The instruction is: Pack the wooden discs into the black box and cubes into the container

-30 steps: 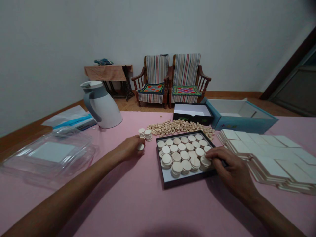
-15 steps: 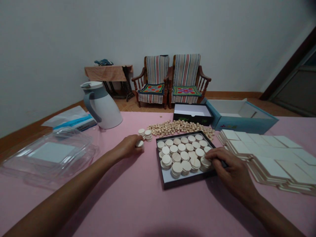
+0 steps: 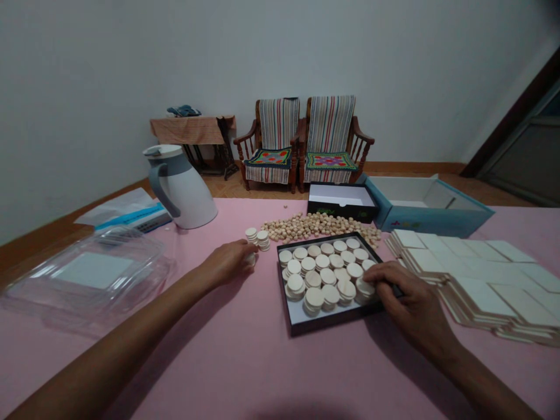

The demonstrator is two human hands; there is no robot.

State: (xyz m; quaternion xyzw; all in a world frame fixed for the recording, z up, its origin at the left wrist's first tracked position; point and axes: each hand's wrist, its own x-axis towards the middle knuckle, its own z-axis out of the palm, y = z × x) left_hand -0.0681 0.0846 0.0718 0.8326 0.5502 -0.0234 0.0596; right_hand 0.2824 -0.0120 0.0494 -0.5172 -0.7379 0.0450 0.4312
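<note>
My left hand is closed around a small stack of round wooden discs, low over the pink cloth and mostly hidden by my fingers. Just beyond it stand two short stacks of the same pale discs. My right hand grips the right side of a shallow black-rimmed tray, its fingertips over the front right corner discs. Rows of stacked wooden discs fill most of this tray. Behind it lies a heap of small wooden beads.
Square wooden sheets are piled at the right. A black box and a blue box stand at the back. On the left are a grey-white jug, a clear plastic container and a blue-white packet.
My left hand has turned slightly, so its fingers cover more of the discs it holds. The right hand and the tray have stayed in place.
</note>
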